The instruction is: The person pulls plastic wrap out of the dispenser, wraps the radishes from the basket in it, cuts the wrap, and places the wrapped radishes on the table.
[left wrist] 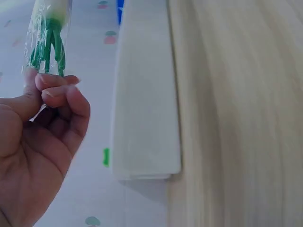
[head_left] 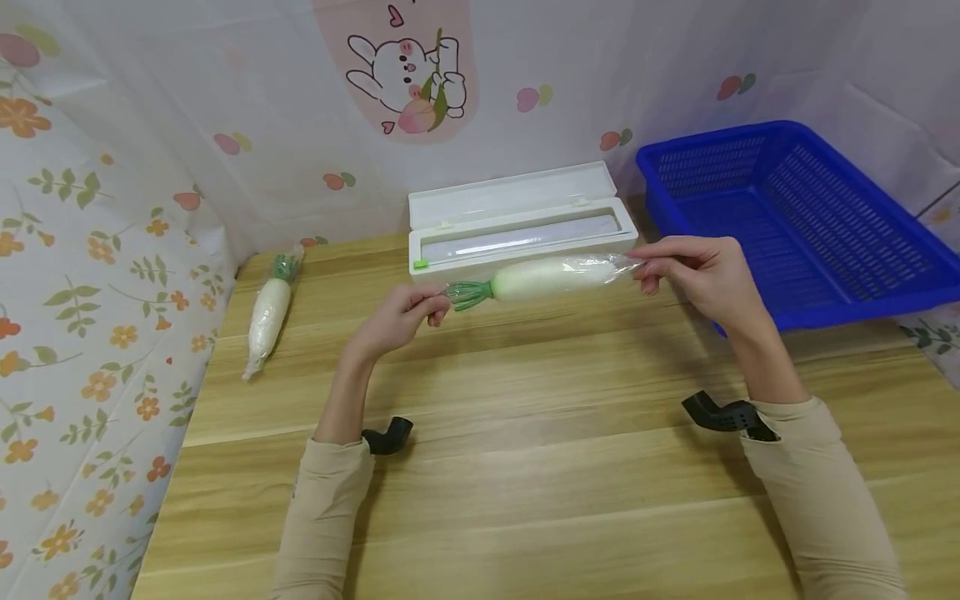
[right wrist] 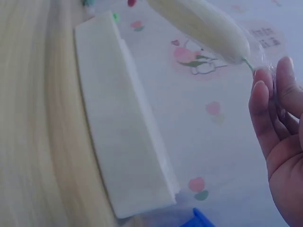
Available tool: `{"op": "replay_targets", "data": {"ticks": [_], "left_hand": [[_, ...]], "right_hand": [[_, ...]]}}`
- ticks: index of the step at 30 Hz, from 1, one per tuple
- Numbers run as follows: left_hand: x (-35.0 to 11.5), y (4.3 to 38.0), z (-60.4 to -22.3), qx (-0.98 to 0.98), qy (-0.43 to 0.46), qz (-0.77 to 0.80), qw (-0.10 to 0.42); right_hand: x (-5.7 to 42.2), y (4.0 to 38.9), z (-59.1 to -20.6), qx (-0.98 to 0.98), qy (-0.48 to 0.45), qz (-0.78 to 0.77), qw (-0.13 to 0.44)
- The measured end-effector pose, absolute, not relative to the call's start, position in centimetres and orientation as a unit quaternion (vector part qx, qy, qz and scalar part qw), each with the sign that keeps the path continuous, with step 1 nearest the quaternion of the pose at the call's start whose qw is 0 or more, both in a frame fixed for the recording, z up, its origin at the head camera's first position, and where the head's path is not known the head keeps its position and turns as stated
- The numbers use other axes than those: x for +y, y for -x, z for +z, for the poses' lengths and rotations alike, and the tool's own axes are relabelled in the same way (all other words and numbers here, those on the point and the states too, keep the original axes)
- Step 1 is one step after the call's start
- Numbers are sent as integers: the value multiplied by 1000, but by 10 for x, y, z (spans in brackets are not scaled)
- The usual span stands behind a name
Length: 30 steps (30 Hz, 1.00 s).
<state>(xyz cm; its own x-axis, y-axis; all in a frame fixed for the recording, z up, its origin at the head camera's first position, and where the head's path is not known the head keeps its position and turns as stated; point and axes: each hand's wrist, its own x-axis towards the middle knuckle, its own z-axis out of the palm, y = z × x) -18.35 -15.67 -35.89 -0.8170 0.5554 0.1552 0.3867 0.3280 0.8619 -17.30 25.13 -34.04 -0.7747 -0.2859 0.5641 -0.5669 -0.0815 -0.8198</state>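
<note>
A white radish (head_left: 555,277) with green stalks, wrapped in clear film, is held level above the table in the head view. My left hand (head_left: 397,318) pinches the film at the stalk end; the left wrist view shows the thumb and fingertips meeting just below the green stalks (left wrist: 47,45). At the other end my right hand (head_left: 701,271) pinches the loose film between thumb and fingers, also seen in the right wrist view beyond the radish tip (right wrist: 236,49). Just behind the radish stands a white cling film box (head_left: 517,225), its lid raised and a film roll inside.
A second wrapped radish (head_left: 268,321) lies on the wooden table (head_left: 510,500) at the left. The blue plastic basket (head_left: 765,225) stands at the back right, beside the film box. Patterned cloth (head_left: 262,100) hangs along the back and left.
</note>
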Motion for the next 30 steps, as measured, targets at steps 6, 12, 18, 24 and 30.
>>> {"op": "replay_targets", "data": {"ticks": [6,12,18,24,30], "left_hand": [[-153,178,-350,740,-292,600,85],[-149,174,-344,717,-253,647,60],[-145,172,-342,739,-189,645,-33],[-141,170,-337,765,-178,602,-143],[-137,163,-331,781,-204,536,-247]], "right_hand": [[250,171,-326,-620,-342,695,124],[246,165,-316,-656,-305,675,145],[241,163,-313,-709,-218,653,151],[238,168,-320,-698,-208,666,158],[230,168,-325,-746,-175,613,190]]}}
